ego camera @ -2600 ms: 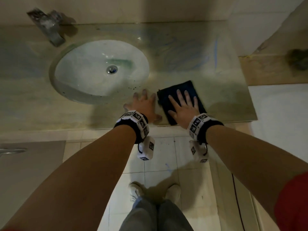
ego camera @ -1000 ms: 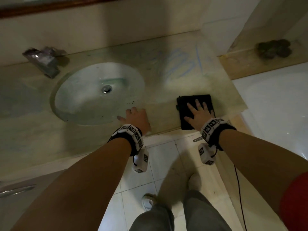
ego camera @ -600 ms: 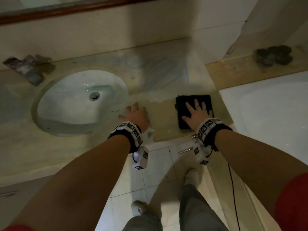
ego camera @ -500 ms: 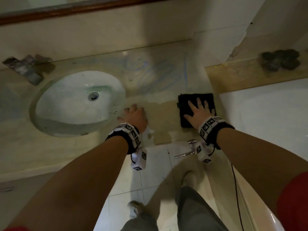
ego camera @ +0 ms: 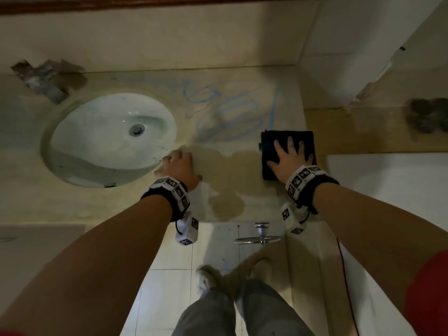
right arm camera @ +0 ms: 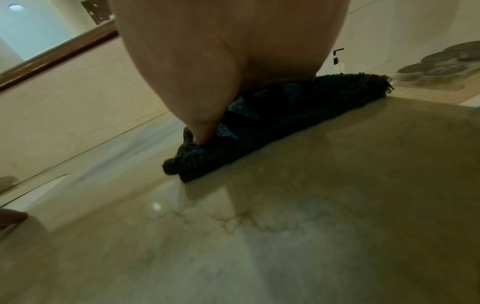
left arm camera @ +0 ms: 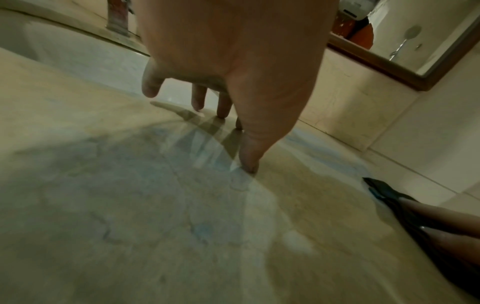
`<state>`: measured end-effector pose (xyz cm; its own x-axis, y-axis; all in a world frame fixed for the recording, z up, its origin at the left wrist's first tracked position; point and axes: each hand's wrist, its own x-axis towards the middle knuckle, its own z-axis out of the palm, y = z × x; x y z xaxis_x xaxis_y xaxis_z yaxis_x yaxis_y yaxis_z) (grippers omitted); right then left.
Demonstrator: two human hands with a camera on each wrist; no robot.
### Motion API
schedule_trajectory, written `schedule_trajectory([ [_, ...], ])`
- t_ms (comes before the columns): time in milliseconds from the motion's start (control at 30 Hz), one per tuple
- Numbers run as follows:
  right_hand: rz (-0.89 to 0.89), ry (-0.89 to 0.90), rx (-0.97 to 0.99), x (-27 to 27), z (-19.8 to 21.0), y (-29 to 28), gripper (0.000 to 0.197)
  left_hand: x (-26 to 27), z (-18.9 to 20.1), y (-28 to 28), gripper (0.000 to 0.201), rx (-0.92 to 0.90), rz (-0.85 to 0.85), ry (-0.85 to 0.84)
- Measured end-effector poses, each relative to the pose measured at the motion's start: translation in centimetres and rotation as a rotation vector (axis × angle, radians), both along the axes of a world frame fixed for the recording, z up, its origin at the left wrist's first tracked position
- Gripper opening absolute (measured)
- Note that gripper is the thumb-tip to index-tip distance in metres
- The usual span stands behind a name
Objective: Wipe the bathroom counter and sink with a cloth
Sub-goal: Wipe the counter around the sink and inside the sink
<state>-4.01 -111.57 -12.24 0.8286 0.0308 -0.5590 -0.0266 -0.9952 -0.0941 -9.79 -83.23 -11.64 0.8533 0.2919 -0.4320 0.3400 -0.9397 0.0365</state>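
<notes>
Pressing flat with spread fingers, right hand (ego camera: 289, 158) pins dark cloth (ego camera: 269, 151) at counter's (ego camera: 242, 112) right end; left hand (ego camera: 180, 166), fingers relaxed, rests beside sink (ego camera: 72, 141), grasping nothing.

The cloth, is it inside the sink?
No, the dark cloth lies flat on the counter under the right hand, well to the right of the sink.

No readable text; wrist bands (ego camera: 306, 178) carry only black-white square marker patterns.
</notes>
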Motion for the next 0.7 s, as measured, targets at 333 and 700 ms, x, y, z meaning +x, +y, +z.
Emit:
schedule_trajectory([
  [333, -0.052, -0.139, -0.11, -0.6, 0.7, 0.5, 0.062, 1.5, 0.7, 2.0, 0.049, -0.053, -0.064, 0.024],
  [700, -0.144, -0.013, -0.119, 1.6, -0.4, 2.4, 0.065, 2.2, 0.1, 3.5, 0.055, -0.034, -0.011, 0.007],
])
